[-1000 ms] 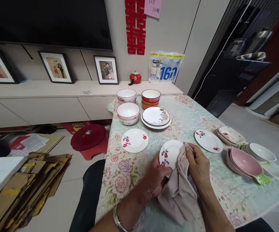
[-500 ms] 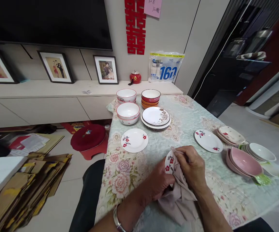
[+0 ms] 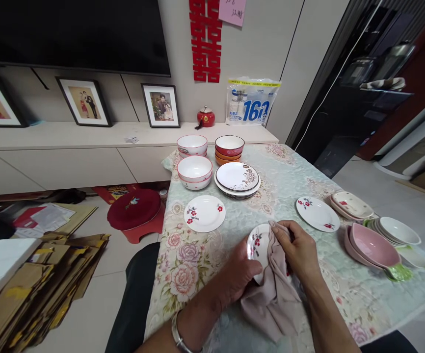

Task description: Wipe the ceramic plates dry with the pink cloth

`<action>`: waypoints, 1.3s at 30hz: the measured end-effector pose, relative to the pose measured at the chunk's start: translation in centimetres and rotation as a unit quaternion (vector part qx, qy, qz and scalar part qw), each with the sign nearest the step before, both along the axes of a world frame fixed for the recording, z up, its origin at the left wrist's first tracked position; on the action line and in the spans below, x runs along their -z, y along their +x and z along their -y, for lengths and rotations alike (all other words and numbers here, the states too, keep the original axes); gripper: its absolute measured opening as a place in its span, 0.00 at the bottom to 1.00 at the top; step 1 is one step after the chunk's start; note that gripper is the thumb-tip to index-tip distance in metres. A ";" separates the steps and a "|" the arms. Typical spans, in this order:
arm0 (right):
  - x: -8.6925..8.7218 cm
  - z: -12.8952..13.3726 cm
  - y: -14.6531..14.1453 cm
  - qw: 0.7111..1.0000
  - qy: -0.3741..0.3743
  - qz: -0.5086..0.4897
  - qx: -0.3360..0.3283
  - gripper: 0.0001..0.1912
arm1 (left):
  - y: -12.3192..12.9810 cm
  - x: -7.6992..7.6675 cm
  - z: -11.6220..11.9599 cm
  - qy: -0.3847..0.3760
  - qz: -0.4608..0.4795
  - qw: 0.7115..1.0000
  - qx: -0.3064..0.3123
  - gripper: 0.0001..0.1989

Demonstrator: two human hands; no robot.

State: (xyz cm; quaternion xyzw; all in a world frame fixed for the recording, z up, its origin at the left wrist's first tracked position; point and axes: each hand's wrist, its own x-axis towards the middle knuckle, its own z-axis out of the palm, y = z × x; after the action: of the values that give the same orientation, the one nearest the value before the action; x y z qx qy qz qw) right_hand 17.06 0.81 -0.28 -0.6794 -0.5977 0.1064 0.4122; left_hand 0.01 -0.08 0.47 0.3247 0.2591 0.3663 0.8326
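Note:
A white plate with red flowers [image 3: 259,246] is tilted up above the near part of the table. My left hand [image 3: 240,272] grips its left edge, thumb across the front. My right hand [image 3: 297,247] is closed on a beige-pink cloth [image 3: 273,299], pressing it over the plate's right side. The cloth hides much of that side and hangs down below. One similar flowered plate [image 3: 205,214] lies flat beyond my left hand, and another flowered plate [image 3: 317,214] lies to the right of my right hand.
Farther back stand stacked white bowls [image 3: 195,169], red and orange bowls [image 3: 229,145] and a stack of plates [image 3: 237,177]. Pink bowls [image 3: 374,245], square dishes [image 3: 352,204] and small white bowls [image 3: 399,230] line the right. A red stool [image 3: 135,208] stands left of the table.
The plate in my left hand has turned to show more of its face. My right hand has shifted slightly right with the cloth, which now lies across the plate's right side.

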 end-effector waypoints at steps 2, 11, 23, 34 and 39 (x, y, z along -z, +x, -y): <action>0.0 0.1 0.3 0.999 -0.034 -0.027 0.027 0.17 | -0.1 -0.3 -0.1 -0.009 -0.010 0.999 -0.033 0.32; 0.1 0.0 0.3 0.990 0.077 0.088 0.080 0.19 | 0.4 -0.5 0.1 -0.043 0.013 0.998 -0.047 0.38; -1.1 1.0 -3.8 0.962 0.116 0.093 -0.231 0.06 | 0.7 0.1 0.3 0.034 0.019 0.999 -0.008 0.25; 0.6 0.0 0.1 0.990 0.107 0.085 0.043 0.11 | 0.3 -0.6 0.3 0.002 -0.009 1.000 0.015 0.34; -0.3 0.7 -2.5 0.983 0.121 0.085 -0.111 0.06 | 0.5 -0.3 0.3 0.030 -0.003 1.000 0.007 0.30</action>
State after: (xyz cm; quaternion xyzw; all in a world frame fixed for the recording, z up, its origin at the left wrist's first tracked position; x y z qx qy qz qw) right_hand 14.54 0.12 0.06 -0.5602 -0.7111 0.0203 0.4244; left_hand 0.49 -0.34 0.72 0.3525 0.2484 0.3668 0.8243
